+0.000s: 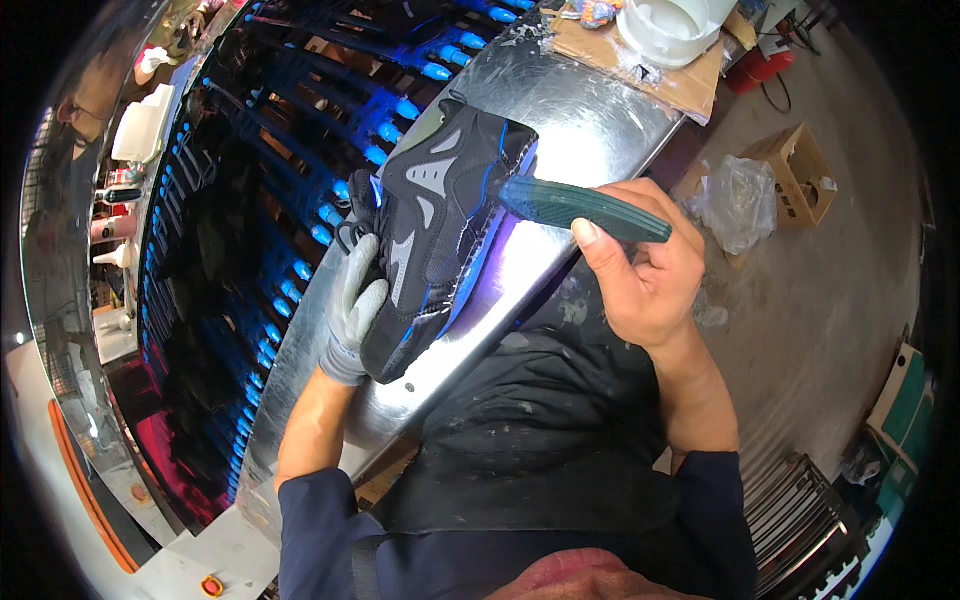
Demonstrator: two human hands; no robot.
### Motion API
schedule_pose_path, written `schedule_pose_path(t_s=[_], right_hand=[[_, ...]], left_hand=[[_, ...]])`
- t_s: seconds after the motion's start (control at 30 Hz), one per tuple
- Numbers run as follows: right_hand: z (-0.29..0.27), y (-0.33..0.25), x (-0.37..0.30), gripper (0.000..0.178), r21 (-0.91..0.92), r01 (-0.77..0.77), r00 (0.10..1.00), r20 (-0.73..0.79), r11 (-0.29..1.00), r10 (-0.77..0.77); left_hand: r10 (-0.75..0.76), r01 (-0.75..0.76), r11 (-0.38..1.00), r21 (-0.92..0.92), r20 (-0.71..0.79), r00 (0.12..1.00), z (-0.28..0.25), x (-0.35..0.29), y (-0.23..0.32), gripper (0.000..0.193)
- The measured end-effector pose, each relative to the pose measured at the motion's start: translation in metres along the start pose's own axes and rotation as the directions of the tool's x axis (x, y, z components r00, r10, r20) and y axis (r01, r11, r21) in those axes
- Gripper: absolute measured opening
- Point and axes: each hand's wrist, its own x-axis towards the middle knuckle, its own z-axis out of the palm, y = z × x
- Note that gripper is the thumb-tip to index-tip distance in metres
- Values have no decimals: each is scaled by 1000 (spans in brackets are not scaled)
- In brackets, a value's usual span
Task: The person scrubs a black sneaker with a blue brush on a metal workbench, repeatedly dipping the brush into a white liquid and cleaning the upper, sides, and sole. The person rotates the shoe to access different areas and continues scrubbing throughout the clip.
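The right grip (650,270), bare, clasped a dark green, ribbed tool (600,212) between thumb and fingers. The tool's far end pointed left from that grip to the stitched lower edge of a black-and-grey sports shoe upper (425,225); contact could not be confirmed. The left grip (355,305), in a grey glove, rested with bent fingers against the upper's lace side; whether it had closed on the upper could not be told.

The upper lay on its side between the two grips, over the metal surface (615,130), its toe just beside the left grip. The placement presumably turned the blue-trimmed edge toward the right grip for access, while the left grip appeared to steady the piece against pressure. The tool's long handle was judged to allow control along the edge.

Containers were noted next. Beyond the right grip, a white tub (672,58) stood on a cardboard sheet (580,50); its contents could not be identified. On the floor, right of the right grip, stood a cardboard box (790,195) with raised flaps, its interior mostly hidden. A rumpled clear plastic bag (740,205) lay beside it, no contents discernible.
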Motion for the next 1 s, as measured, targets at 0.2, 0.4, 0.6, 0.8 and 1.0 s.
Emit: schedule_pose_path(t_s=[0.2,0.4,0.6,0.8,1.0], right_hand=[[0,-3,13,17,-50,-9,1000,-10,999,8],[9,19,4,12,388,-310,903,-164,868,396],[25,45,-20,19,749,-410,778,-12,521,628],[26,20,-55,20,436,-396,891,-31,808,453],[-5,20,-24,15,355,-387,914,26,851,405]], left_hand=[[121,-116,992,48,-118,986,11,-13,-14,58],[56,-54,994,95,-23,998,8,-7,0,61],[25,-22,999,28,-107,994,-3,-32,6,51],[-81,80,996,-27,-11,997,-16,-58,-3,51],[-353,377,840,-389,136,926,-10,-91,-23,58]])
